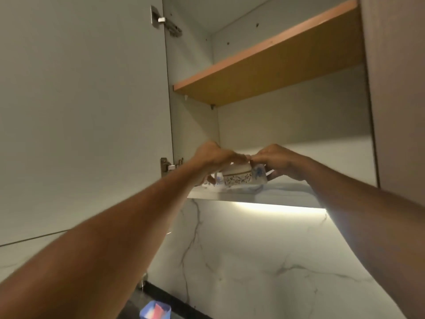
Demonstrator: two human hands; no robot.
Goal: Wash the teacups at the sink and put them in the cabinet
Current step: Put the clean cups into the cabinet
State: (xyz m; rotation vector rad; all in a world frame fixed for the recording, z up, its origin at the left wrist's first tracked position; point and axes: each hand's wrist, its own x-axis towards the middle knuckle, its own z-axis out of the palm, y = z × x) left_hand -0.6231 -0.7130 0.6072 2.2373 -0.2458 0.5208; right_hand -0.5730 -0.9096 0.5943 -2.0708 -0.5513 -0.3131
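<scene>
Both arms reach up into an open wall cabinet [287, 139]. My left hand [213, 157] grips an upturned white teacup with a gold leaf band [238, 177] from above, at the bottom shelf [287, 192]. My right hand [279, 161] holds a white teacup with a blue flower print [258, 174] right beside it, the two cups touching. Another blue-patterned cup [217, 180] peeks out under my left wrist, partly hidden. The cups sit at or just above the shelf's front edge; I cannot tell whether they rest on it.
The cabinet door [80, 111] stands open to the left, with hinges at top and bottom. An orange-edged upper shelf [264, 65] spans the cabinet. Below are a lit marble backsplash [241, 261], a dark counter and a small blue container [155, 310].
</scene>
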